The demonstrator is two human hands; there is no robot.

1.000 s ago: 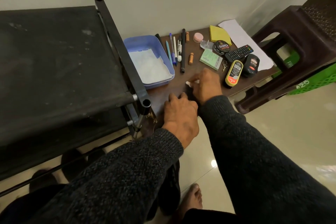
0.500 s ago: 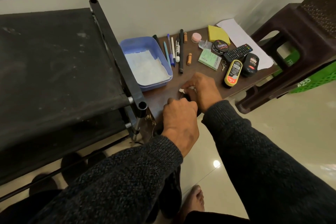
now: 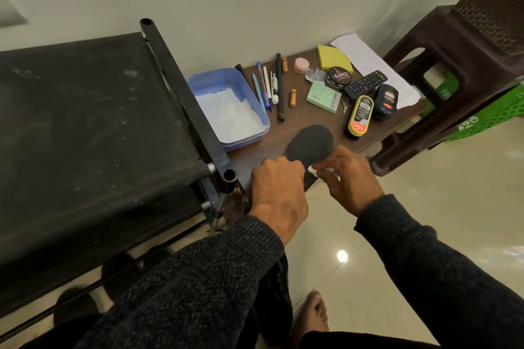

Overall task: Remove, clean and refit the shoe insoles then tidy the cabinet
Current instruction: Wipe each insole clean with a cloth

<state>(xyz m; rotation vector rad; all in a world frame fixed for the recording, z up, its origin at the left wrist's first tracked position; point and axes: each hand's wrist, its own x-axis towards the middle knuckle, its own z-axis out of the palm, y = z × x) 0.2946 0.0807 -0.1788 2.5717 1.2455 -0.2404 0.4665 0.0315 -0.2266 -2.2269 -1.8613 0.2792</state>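
A dark insole lies on the low brown table, its toe end pointing away from me. My left hand grips its near end, fingers curled over the edge. My right hand pinches a small white wipe just off the insole's right side. The black fabric shoe cabinet stands to the left, with dark shoes under it.
On the table are a blue tray with white tissue, several pens, polish tins and bottles, a remote, a yellow pad and paper. A brown stool and green crate stand right.
My right hand has drawn back toward me off the insole with the wipe, so the insole's front half now shows. My left hand stays at the near end.
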